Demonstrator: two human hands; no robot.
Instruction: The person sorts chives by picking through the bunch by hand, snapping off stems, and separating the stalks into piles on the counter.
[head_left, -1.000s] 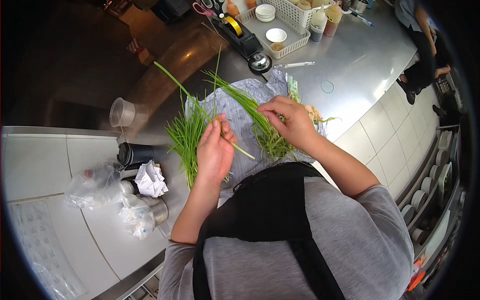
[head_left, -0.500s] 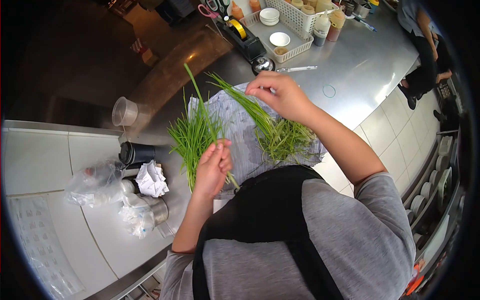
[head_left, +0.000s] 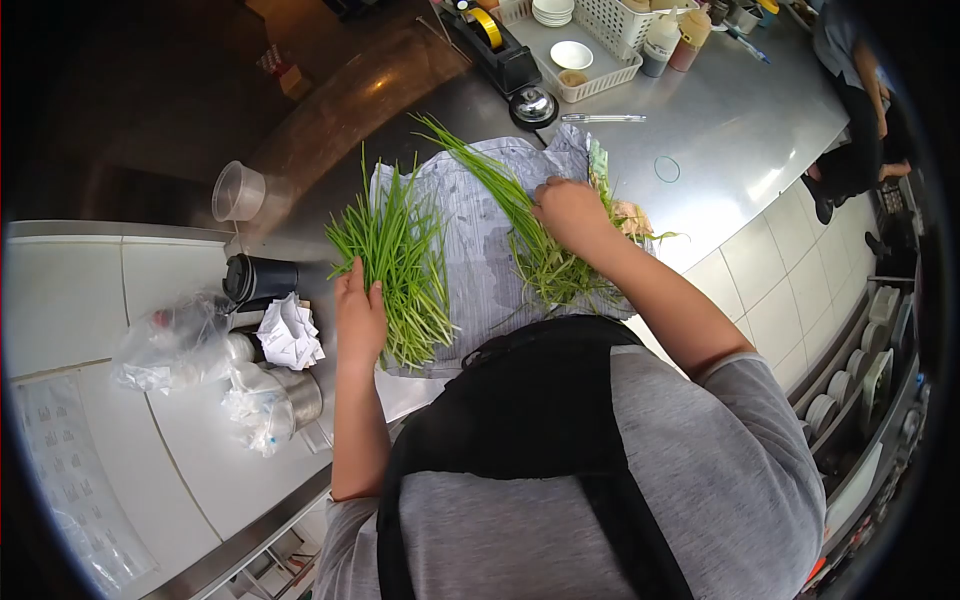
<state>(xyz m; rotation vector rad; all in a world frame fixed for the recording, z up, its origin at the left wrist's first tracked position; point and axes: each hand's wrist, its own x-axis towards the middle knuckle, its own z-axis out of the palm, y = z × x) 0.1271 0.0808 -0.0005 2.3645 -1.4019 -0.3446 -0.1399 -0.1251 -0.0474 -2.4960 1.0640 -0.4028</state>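
Observation:
My left hand [head_left: 360,312] rests against the left side of a bunch of long green chives [head_left: 402,270], its thumb and fingers apart. The bunch lies on a wrinkled grey paper sheet [head_left: 470,250]. My right hand [head_left: 578,215] is over the right side of the sheet with its fingers curled down; what they hold, if anything, is hidden. Beside and below it are more chives [head_left: 490,180], their tips pointing up and left, and a tangled heap of green scraps [head_left: 560,275]. A crumpled, partly green and tan piece [head_left: 630,215] shows behind my right wrist.
Beyond the sheet stand a bell [head_left: 533,106], a tape dispenser [head_left: 500,62] and a white basket [head_left: 600,80]. A pen [head_left: 603,118] and rubber band [head_left: 667,169] lie right. Left are a clear cup [head_left: 240,192], dark cup [head_left: 260,280] and crumpled papers [head_left: 291,332]. Another person [head_left: 850,90] is far right.
My left hand has let go of a chive stalk and moved left to the bunch's side. My right hand has opened from above and come down over the right-hand greens, fingers curled.

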